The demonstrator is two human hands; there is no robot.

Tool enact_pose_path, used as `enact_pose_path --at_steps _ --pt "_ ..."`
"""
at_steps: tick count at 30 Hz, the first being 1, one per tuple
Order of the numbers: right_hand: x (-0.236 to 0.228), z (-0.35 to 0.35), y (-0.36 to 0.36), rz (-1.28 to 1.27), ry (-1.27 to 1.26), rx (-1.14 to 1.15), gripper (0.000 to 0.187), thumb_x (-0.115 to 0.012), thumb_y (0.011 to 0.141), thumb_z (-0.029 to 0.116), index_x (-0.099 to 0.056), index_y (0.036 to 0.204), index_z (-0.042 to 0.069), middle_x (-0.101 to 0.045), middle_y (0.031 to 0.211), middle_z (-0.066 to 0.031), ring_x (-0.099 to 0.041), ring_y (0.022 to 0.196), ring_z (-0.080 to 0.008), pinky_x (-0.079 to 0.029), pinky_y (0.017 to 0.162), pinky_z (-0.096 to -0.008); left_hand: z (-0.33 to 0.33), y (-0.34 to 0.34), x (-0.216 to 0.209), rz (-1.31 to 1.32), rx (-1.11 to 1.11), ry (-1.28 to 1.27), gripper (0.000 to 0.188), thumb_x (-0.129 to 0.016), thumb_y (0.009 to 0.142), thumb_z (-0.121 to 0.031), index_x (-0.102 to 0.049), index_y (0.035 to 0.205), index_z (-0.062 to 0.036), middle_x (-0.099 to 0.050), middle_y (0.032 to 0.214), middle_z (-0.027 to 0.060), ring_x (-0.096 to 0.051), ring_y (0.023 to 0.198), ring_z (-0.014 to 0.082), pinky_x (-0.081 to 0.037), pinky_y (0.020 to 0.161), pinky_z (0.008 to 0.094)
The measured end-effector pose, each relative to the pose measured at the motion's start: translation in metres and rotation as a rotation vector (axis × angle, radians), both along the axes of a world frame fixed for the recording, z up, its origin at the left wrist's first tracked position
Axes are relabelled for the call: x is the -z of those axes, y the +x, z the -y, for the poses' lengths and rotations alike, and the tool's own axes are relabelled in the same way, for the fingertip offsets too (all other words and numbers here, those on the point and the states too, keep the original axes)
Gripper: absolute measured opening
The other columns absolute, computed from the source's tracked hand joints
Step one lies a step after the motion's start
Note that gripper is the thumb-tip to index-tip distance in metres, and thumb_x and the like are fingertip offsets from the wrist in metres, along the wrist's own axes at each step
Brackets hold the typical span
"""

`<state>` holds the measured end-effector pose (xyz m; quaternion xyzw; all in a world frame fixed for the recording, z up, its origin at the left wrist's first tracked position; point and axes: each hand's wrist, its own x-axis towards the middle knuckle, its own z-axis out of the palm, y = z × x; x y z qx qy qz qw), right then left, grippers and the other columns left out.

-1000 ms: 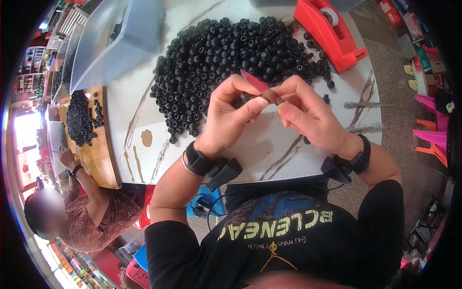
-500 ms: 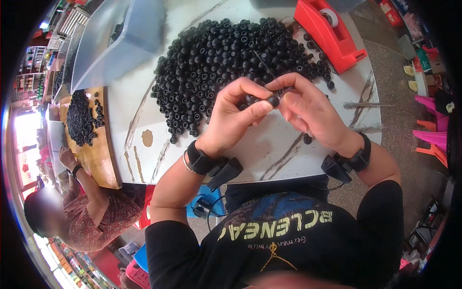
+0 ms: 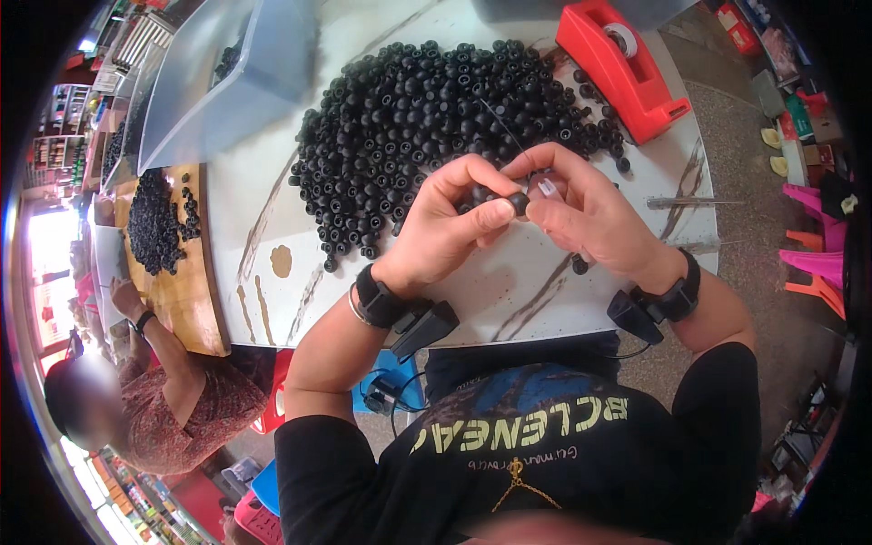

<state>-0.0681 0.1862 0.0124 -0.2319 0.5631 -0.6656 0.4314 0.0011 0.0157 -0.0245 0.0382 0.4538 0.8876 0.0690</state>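
Observation:
A small round black cap [image 3: 519,203] is pinched between the thumb and fingers of my left hand [image 3: 447,222]. More black pieces are partly visible within that hand's curled fingers. My right hand [image 3: 590,213] meets it at the cap, its thumb beside the cap and its fingers bent. Between the right fingers shows a small clear, whitish piece [image 3: 549,189], whose kind I cannot make out. From the fingertips a thin dark rod or wire [image 3: 501,123] slants up and left over a large pile of black caps [image 3: 391,136]. Some caps show hollow, ring-shaped openings.
A red tape dispenser [image 3: 622,77] stands at the table's right. Below it lies a thin metal tool [image 3: 681,202]. A translucent plastic bin [image 3: 204,100] is at the upper left. Another person [image 3: 173,400] sits at the left by a wooden board [image 3: 195,300] with more caps.
My right fingers have shifted slightly, and the whitish piece between them now shows clearly. The cap stays pinched in my left hand, turned a little.

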Motion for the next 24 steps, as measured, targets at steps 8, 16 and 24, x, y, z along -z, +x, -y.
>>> enact_pose_path --at_steps 8,16,24 --pt "-0.0008 0.0000 0.0006 0.010 0.000 0.007 0.032 -0.053 0.085 0.016 -0.042 0.113 0.004 -0.045 0.069 0.0060 -0.034 0.055 0.0018 -0.025 0.046 -0.0141 0.0033 -0.0010 -0.0021 0.059 0.085 0.157 0.015 -0.059 0.082 -0.015 -0.053 0.092 -0.0048 -0.056 0.077 0.0053 -0.041 0.054 0.0048 -0.032 0.047 0.0163" --pt "-0.0001 -0.0019 0.0024 -0.012 -0.055 0.017 0.028 -0.046 0.088 0.018 -0.042 0.113 0.005 -0.047 0.069 0.0026 -0.034 0.054 0.0006 -0.027 0.047 -0.0137 0.0056 -0.0012 -0.0014 0.122 0.134 0.252 0.017 -0.055 0.085 -0.018 -0.052 0.095 -0.0044 -0.055 0.078 0.0048 -0.037 0.053 0.0041 -0.030 0.046 0.0149" --pt "0.0087 0.0007 0.0079 -0.473 -0.075 0.036 0.036 -0.048 0.087 0.013 -0.040 0.120 0.004 -0.048 0.069 0.0016 -0.040 0.056 -0.0037 -0.033 0.050 -0.0193 0.0054 -0.0008 0.0041 0.113 0.114 0.274 0.013 -0.051 0.087 -0.016 -0.050 0.094 -0.0045 -0.054 0.075 0.0042 -0.036 0.051 0.0039 -0.028 0.045 0.0147"
